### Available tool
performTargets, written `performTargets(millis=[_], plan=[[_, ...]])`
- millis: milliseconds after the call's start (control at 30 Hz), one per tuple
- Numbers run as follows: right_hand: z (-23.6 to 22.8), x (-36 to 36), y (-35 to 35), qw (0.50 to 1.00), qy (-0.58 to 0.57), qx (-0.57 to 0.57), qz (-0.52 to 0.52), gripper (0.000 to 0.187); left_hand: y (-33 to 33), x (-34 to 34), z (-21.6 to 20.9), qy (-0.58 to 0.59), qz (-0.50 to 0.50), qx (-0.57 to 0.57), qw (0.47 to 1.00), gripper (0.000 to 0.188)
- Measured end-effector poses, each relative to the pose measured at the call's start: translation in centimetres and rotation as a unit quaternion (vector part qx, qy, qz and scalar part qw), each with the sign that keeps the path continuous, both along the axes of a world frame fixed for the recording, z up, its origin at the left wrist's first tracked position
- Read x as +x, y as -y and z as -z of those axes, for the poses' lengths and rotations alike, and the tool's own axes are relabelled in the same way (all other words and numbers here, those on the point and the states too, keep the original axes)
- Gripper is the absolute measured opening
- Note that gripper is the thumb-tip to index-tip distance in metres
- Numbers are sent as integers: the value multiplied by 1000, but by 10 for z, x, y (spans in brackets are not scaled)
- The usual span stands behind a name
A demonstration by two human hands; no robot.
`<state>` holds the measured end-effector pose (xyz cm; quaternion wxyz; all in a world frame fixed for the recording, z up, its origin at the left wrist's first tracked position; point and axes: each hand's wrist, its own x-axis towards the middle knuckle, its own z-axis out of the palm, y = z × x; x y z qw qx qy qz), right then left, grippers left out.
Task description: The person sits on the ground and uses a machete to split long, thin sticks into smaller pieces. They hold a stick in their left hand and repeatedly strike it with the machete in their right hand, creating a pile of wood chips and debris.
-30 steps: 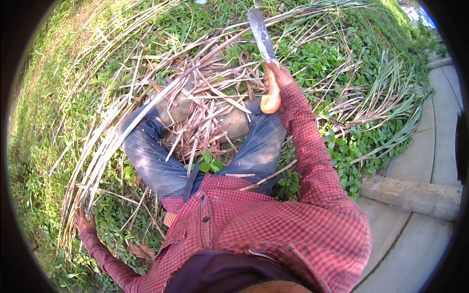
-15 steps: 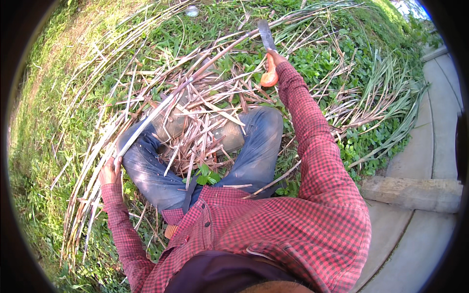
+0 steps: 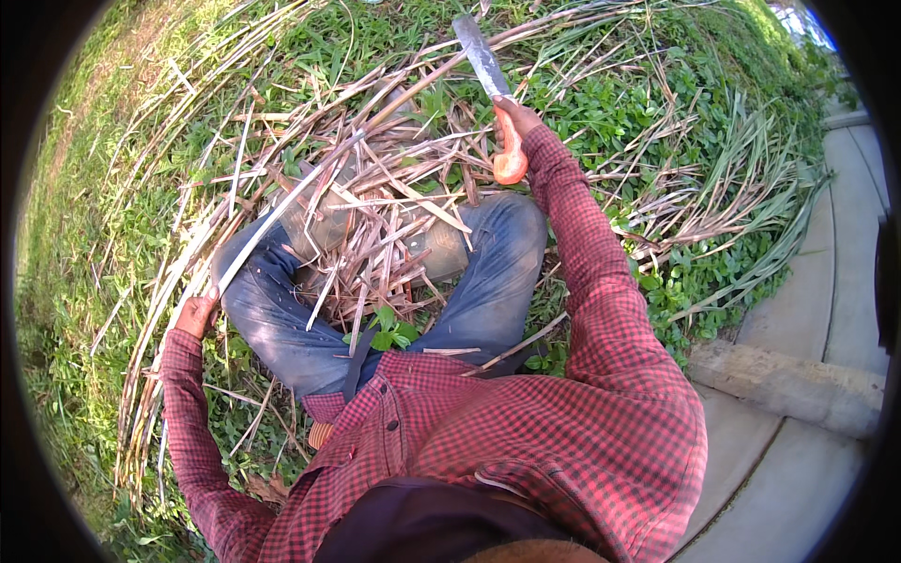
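My left hand is closed on the near end of a long pale stalk, beside my left knee. From there the stalk slants across my lap, away and to the right. My right hand grips the orange handle of a machete, beyond my right knee. Its broad grey blade points away and to the left, and lies across the far part of the stalk; whether the edge touches it, I cannot tell. Cut strips and dry sheaths lie heaped between my bent legs, partly covering my feet.
A bundle of long stalks lies on the grass to my left. Green and dry leafy tops spread to the right. A round log rests on grey slabs at the right edge.
My left hand has moved left and slightly farther away, still on the stalk. My right hand has shifted a little left, and the machete blade now tilts more to the left.
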<state>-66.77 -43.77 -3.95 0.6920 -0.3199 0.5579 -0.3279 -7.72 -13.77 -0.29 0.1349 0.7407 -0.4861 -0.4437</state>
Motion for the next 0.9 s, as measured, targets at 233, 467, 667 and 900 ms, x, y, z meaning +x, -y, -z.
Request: performTargets(millis=[233,467,667,900], plan=[[-9,52,-55,991,1,-17,-130,38,1,2,6,-1,1,-21,1000,59],[-35,85,-104,987,2,-34,-155,34,-7,-2,7,8,-23,-34,999,54],[-13,78,-82,999,46,3,0,36,8,-20,-5,-6,-16,-32,999,56],[-29,184,-186,964,94,-27,-247,35,-10,-19,-2,-19,-34,-70,997,45]])
